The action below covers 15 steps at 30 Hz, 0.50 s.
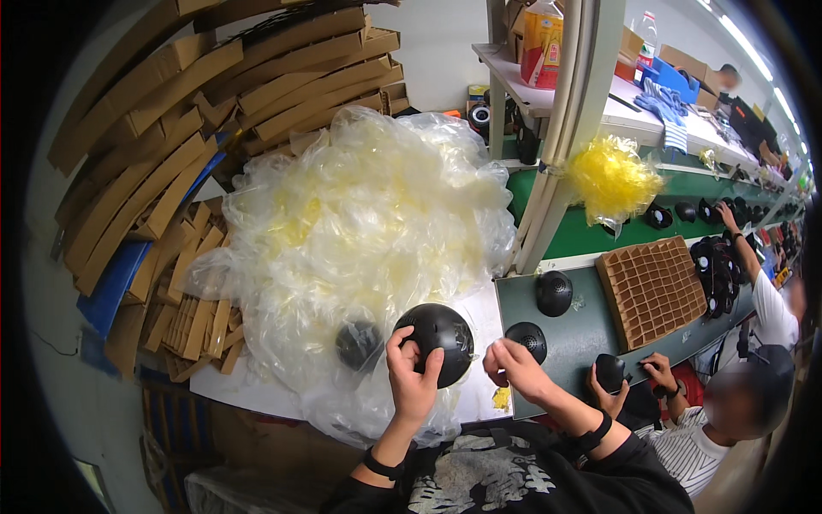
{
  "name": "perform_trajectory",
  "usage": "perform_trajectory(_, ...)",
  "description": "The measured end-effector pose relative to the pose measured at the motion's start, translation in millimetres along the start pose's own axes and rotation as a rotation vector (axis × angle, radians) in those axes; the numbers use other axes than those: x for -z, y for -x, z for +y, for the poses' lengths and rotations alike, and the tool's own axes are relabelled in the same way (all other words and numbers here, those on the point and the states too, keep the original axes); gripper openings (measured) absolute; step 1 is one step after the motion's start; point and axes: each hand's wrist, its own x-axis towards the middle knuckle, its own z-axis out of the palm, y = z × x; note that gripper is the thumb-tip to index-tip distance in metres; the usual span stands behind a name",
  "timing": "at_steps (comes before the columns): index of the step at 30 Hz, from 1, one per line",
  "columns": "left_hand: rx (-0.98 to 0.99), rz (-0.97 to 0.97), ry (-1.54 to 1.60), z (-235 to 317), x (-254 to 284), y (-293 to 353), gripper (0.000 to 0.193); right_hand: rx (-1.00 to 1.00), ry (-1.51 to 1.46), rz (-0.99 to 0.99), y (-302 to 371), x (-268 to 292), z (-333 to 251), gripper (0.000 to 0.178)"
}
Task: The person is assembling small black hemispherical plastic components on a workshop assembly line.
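My left hand (411, 377) grips a glossy black dome-shaped housing (447, 338), fingers and thumb wrapped on its near left side. Just right of it, apart from the housing, my right hand (518, 373) is closed in a pinch; whatever its fingertips hold, if anything, is too small to make out. A big heap of clear and yellowish plastic bags (368, 214) rises beyond and left of my hands. Partly veiled by the bags is another black dome (358, 344). Two more domes with perforated patches, one nearer (527, 341) and one farther (555, 294), sit right of my hands.
A cardboard divider tray (658, 291) lies on the green bench (569, 343). At right, a co-worker holds a black part (610, 373). Cardboard trays (180, 128) are stacked at left. A post (561, 146) with a yellow plastic bundle (612, 176) stands beside a green conveyor (574, 231).
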Motion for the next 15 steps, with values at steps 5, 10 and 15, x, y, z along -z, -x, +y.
perform_trajectory(5,-0.046,-0.007,0.021,-2,-6,3,0.053,-0.033,0.186,-0.004,-1,-11,-5,0.040)
perform_trajectory(10,-0.182,-0.030,-0.351,-17,-2,-3,0.053,0.013,-0.122,0.045,-8,-14,7,0.036)
perform_trajectory(15,0.160,0.069,0.017,-44,-22,-21,0.048,0.116,0.102,0.133,-4,-27,20,0.030)
